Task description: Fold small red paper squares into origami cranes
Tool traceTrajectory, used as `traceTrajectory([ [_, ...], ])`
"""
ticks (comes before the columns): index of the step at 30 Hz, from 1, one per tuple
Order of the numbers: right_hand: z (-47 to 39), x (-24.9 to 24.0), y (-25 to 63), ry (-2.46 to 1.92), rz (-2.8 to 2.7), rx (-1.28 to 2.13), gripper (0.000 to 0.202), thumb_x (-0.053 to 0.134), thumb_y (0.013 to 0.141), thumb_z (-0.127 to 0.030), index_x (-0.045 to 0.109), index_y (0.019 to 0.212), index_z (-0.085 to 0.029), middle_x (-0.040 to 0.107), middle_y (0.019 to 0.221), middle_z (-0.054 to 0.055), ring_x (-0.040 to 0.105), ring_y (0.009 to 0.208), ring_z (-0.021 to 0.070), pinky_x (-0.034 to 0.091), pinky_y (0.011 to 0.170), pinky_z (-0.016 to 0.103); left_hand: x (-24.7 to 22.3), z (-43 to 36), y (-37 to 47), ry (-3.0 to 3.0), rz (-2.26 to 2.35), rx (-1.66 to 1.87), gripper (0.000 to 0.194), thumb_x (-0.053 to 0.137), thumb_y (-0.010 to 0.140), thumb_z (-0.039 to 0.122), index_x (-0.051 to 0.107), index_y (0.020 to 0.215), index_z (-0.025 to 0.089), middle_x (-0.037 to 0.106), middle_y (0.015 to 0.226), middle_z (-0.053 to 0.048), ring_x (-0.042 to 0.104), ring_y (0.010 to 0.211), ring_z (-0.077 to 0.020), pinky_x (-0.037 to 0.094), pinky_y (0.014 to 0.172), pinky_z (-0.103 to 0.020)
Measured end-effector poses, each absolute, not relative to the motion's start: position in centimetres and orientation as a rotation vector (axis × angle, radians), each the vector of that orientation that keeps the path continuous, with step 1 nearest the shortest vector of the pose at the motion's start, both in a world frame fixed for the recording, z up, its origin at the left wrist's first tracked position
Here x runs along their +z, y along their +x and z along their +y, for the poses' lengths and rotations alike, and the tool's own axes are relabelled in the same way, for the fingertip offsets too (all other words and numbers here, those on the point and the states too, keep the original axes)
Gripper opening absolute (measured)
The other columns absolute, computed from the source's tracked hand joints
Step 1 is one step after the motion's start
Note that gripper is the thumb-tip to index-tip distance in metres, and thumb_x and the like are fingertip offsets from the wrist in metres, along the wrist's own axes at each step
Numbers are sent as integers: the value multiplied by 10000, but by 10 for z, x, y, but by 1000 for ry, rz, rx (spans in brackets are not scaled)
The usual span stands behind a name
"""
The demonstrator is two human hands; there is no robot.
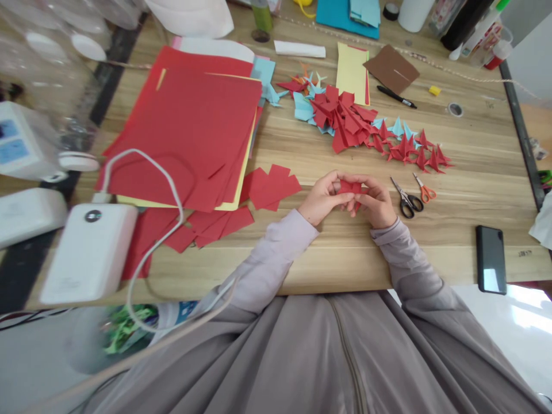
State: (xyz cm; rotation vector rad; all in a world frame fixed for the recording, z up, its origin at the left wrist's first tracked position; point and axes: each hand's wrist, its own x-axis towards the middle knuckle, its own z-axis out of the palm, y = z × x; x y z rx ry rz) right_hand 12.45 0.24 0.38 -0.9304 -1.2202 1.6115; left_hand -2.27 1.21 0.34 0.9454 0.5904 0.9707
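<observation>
Between my hands, just above the wooden table, is a small folded piece of red paper [350, 187]. My left hand [324, 195] pinches its left side, and my right hand [376, 198] grips its right side; the fingers partly cover it. To the left lie loose red paper squares [272, 187]. Beyond my hands is a heap of red folded paper pieces [345, 118], with a row of pointed red paper cranes [403, 148] trailing to the right and light blue ones among them. Black-handled scissors [407, 201] and small orange-handled scissors [425, 188] lie right of my right hand.
A stack of large red sheets [194, 126] covers the left side. A white power bank [88, 253] with a cable stands at the front left. A black phone [490, 259] rests at the right front edge. Yellow paper strips [351, 72] and a black pen [397, 97] lie farther back.
</observation>
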Motion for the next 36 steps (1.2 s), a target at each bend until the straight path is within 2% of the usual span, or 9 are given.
traceTrajectory([
  [14,5,8,130,-866,-1149,1723,435,637,727,-259,515,1136,-181,669,610,-11,608,502,144,476,419,231,7,12,-26,817,568,944,326,671,694,175,536,988,136,601,576,11,544,497,-105,351,484,-232],
  [21,5,5,128,-962,-1177,1446,352,600,795,-376,536,1093,-200,632,585,-31,592,492,130,472,458,241,0,15,-23,869,649,1065,266,672,725,227,526,936,158,608,611,20,568,546,-101,436,555,-235],
  [27,8,-1,126,-978,-1239,1239,323,712,728,-367,510,933,-219,614,572,-66,568,485,91,472,511,223,-1,16,-25,857,687,1084,211,634,760,244,534,931,173,618,647,19,598,584,-100,489,616,-240],
  [32,10,-2,127,-1033,-1253,1185,327,718,719,-363,504,926,-227,627,594,-62,590,522,100,489,543,235,-5,18,-26,903,726,1089,189,620,775,305,566,903,176,634,687,2,618,624,-110,503,620,-242],
  [36,11,-1,129,-1083,-1291,1164,333,712,719,-377,497,926,-229,627,597,-60,595,531,106,489,547,242,-6,19,-26,980,834,1151,181,671,729,283,608,849,162,622,713,2,628,676,-114,510,640,-236],
])
